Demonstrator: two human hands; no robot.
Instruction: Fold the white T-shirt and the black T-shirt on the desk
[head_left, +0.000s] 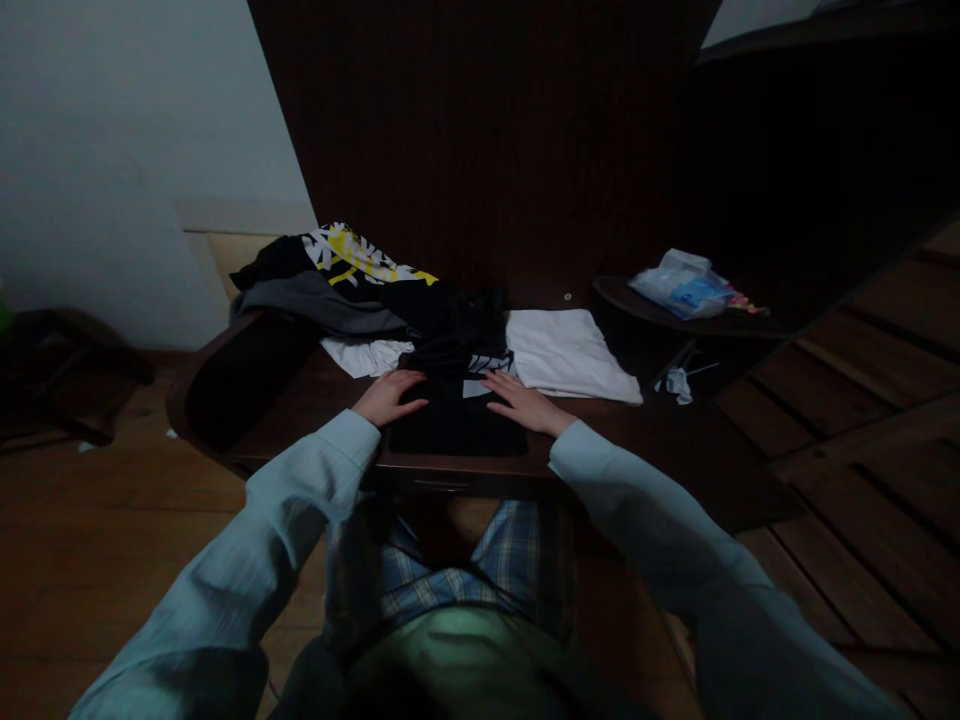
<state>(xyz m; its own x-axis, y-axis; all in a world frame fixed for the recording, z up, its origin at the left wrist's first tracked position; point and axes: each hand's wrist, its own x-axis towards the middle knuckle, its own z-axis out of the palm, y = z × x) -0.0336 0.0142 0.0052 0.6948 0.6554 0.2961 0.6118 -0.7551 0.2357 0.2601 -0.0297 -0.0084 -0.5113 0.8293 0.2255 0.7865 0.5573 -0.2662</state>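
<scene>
A black garment [457, 425], folded into a flat rectangle, lies at the front edge of the dark desk in front of me. My left hand [390, 397] rests at its left side, fingers stretched out. On its right side lies my right hand [527, 403], palm down with the fingers spread. A small white patch shows on the cloth between the hands. Just behind, dark cloth with a striped print touches the folded piece. A folded white garment [574, 350] lies to the right, close to my right hand.
Rumpled clothes, including a black garment with a yellow and white print [360, 262] and a grey one [322, 303], heap at the back left. A plastic packet [686, 285] sits on the small right shelf [637, 300]. The desk's curved side [202, 400] rises at left.
</scene>
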